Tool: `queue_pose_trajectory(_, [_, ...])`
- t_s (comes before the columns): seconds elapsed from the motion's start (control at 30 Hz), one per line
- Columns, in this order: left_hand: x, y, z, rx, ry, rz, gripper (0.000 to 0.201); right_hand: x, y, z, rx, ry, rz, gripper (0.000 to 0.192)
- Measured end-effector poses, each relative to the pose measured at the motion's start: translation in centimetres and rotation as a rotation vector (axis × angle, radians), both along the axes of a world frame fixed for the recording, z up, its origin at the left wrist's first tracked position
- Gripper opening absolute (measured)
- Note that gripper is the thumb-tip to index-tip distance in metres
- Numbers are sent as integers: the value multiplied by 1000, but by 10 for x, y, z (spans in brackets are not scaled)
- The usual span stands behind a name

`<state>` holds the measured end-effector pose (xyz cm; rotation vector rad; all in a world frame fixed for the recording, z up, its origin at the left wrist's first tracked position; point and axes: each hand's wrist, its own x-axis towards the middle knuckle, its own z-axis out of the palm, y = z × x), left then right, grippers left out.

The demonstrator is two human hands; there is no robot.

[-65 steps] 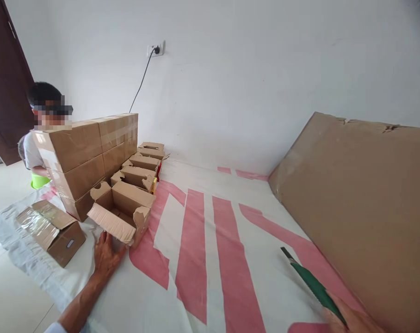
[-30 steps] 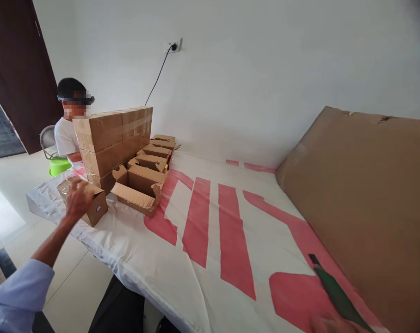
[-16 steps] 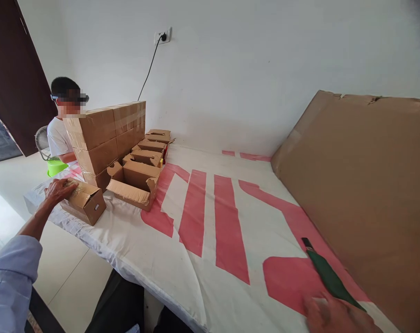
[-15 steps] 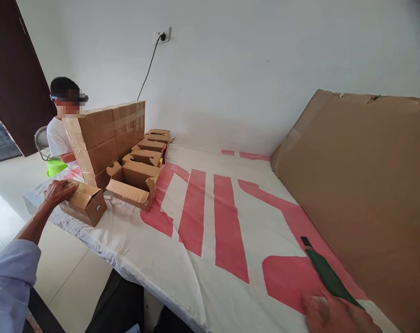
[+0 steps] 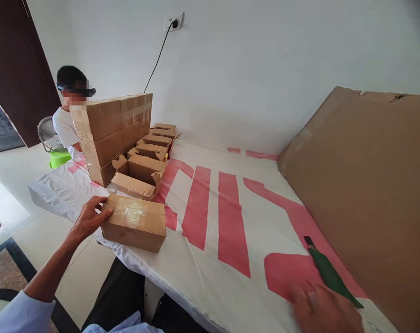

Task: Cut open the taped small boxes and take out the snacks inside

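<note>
taped cardboard box, shut, contents hidden; left hand grips its end. right hand blurred, holds green cutter. open box behind.

The left hand reaches forward on an outstretched, bare forearm with a pale blue sleeve at the elbow, fingers curled, thumb up. The right hand lies low at the near right, blurred, palm down, its grip unclear.

Brown taped box, white sheet with red-pink stripes, green-handled cutter with probably a black tip, lime tub.
</note>
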<state>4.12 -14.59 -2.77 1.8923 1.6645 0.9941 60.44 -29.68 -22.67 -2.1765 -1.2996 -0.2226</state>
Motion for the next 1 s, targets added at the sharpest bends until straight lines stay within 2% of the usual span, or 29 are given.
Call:
queue_pose_trajectory(0.1, [11, -6, -5, -137, -256, 6, 54, -42, 10, 12, 60, 146, 50, 59])
queue_pose_trajectory(0.2, [19, -9, -10, -236, -452, 16, 51, -97, 20, 27, 101, 458, 231, 61])
queue_pose_trajectory(0.3, [25, -11, -13, -232, -537, -44, 41, -152, 26, 45, 109, 719, 388, 59])
queue_pose_trajectory(0.4, [29, -8, -13, -214, -527, -133, 39, -189, 30, 62, 130, 769, 550, 51])
queue_pose_trajectory(0.47, [30, -3, -13, -245, -508, -182, 40, -193, 35, 68, 150, 673, 591, 49])
queue_pose_trajectory(0.53, [30, 3, -15, -294, -493, -225, 43, -174, 42, 68, 174, 493, 550, 51])
queue_pose_trajectory(0.63, [32, 9, -17, -321, -463, -293, 43, -106, 50, 57, 167, 196, 349, 57])
queue_pose_trajectory(0.73, [33, 13, -16, -292, -420, -344, 38, -24, 47, 43, 39, -21, 113, 49])
queue_pose_trajectory(0.8, [33, 15, -15, -277, -401, -363, 36, 19, 41, 37, -131, -56, -60, 44])
queue_pose_trajectory(0.83, [32, 17, -16, -271, -397, -374, 36, 35, 38, 34, -205, -55, -126, 42])
queue_pose_trajectory(0.9, [31, 22, -17, -262, -402, -398, 35, 55, 34, 29, -289, -58, -170, 40])
queue_pose_trajectory(1.0, [31, 29, -20, -243, -435, -412, 32, 67, 34, 22, -275, -108, -136, 41])
